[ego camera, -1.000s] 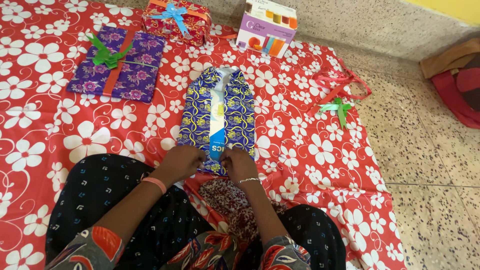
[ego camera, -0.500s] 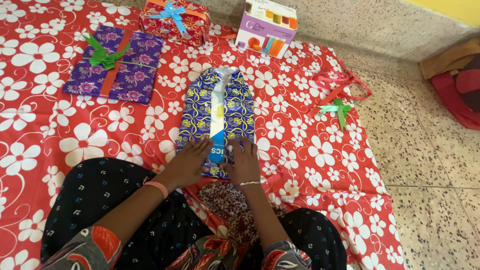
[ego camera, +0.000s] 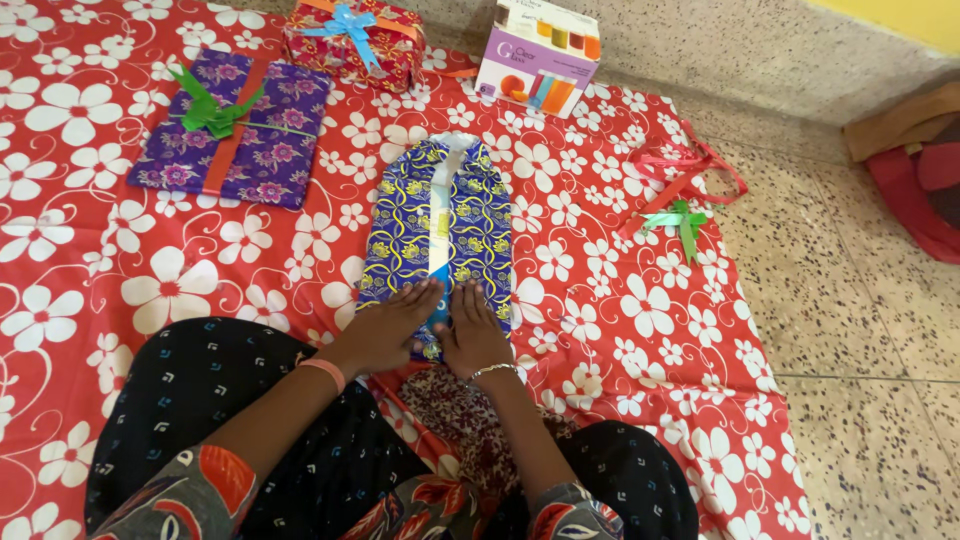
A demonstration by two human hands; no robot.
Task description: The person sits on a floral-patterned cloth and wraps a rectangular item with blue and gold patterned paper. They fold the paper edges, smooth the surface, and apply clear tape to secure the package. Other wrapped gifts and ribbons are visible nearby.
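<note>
head camera looked down at a person seated on a red cloth with white flowers [ego camera: 620, 300] spread over a speckled floor [ego camera: 850, 300]. both hands lay flat, fingers spread and palms down, gripping nothing, on the near end of a parcel half wrapped in blue and yellow patterned paper [ego camera: 440, 225]. the left hand [ego camera: 390, 325] pressed the left flap of paper, and the right hand [ego camera: 472, 330] pressed the right flap just beside it, the two hands almost touching. between the flaps a pale strip of the box underneath stayed uncovered, running from the hands to the far end of the parcel. the parcel lay on the cloth directly ahead of the person's knees, its long side pointing away from them.

far to the left lay a flat gift in purple flowered paper [ego camera: 235, 130] with a red band and a green bow. beyond it, at the far edge, sat a red wrapped gift with a light blue bow [ego camera: 352, 40], and to its right a lilac and white carton picturing drinking glasses [ego camera: 537, 55]. to the right, near the cloth's edge, lay loose pink ribbon [ego camera: 690, 165] and a small green bow [ego camera: 678, 218].
</note>
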